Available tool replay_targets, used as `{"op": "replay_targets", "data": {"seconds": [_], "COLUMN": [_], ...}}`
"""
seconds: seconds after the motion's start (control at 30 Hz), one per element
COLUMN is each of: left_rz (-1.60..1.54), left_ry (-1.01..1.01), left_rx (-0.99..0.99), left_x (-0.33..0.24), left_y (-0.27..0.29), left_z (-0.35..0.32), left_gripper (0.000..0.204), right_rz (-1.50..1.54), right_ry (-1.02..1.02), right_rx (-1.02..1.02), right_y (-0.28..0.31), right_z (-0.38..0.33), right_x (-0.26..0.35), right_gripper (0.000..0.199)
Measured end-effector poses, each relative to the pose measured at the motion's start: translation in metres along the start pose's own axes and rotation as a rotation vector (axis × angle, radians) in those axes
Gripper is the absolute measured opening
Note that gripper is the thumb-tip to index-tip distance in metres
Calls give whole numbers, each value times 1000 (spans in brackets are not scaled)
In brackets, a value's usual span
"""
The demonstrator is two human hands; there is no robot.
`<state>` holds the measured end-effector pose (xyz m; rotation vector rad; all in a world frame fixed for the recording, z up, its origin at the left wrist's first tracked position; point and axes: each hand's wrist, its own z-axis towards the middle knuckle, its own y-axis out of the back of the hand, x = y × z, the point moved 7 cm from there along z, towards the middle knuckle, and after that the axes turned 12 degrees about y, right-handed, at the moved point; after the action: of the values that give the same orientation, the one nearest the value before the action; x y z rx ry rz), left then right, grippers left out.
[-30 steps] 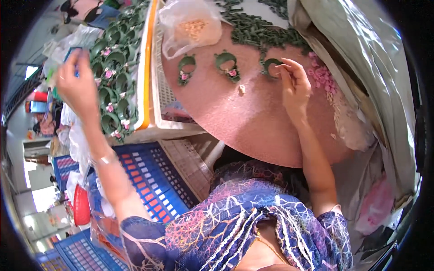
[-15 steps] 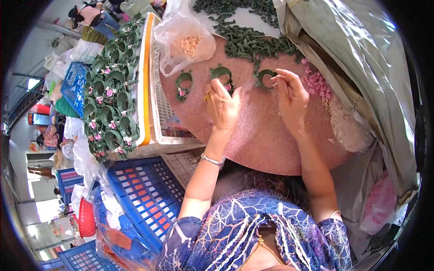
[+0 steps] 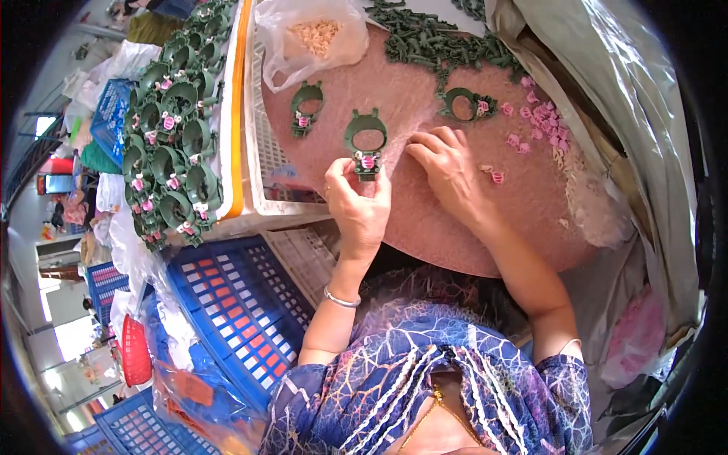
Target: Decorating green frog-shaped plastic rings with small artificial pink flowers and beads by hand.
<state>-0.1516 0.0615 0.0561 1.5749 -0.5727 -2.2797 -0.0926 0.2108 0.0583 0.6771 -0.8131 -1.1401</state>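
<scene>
My left hand (image 3: 356, 208) pinches the lower end of a green plastic ring piece (image 3: 367, 130) between thumb and fingers. A small pink flower with pale trim sits on that end. To its right, my right hand (image 3: 453, 171) hovers over or rests on the round table (image 3: 447, 235), fingers loosely bent and slightly apart, with nothing visible in them. Beyond it lies another green ring piece (image 3: 459, 104), its flower end pointing right. A third ring piece (image 3: 306, 108) with a pink flower lies at the far left. Loose pink flowers (image 3: 546, 125) are scattered at the right.
A heap of green plastic parts (image 3: 447, 49) covers the far side. A clear bag (image 3: 311, 42) holds small pale pieces. At left stands a box (image 3: 241, 114) beside many finished-looking green rings (image 3: 178, 136). Blue baskets (image 3: 243, 311) sit below; grey sheeting (image 3: 629, 114) hangs right.
My left hand has drawn slightly lower and now pinches the ring's flowered end. My right hand has left the right-hand ring and moved left and nearer. The view has shifted.
</scene>
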Motion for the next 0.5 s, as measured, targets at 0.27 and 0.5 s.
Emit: {"op": "replay_targets", "data": {"seconds": [0.27,0.5], "left_rz": [-286,-360], "left_ry": [-61,-82], "left_rx": [68,115], "left_x": [3,3], "left_y": [-16,-18], "left_z": [-4,-9], "left_gripper": [51,50], "right_rz": [601,594], "right_ry": [-276,-293], "right_rx": [-380,-263], "right_y": [34,37], "right_z": [-2,-1], "right_x": [-18,-1], "right_gripper": [16,17]}}
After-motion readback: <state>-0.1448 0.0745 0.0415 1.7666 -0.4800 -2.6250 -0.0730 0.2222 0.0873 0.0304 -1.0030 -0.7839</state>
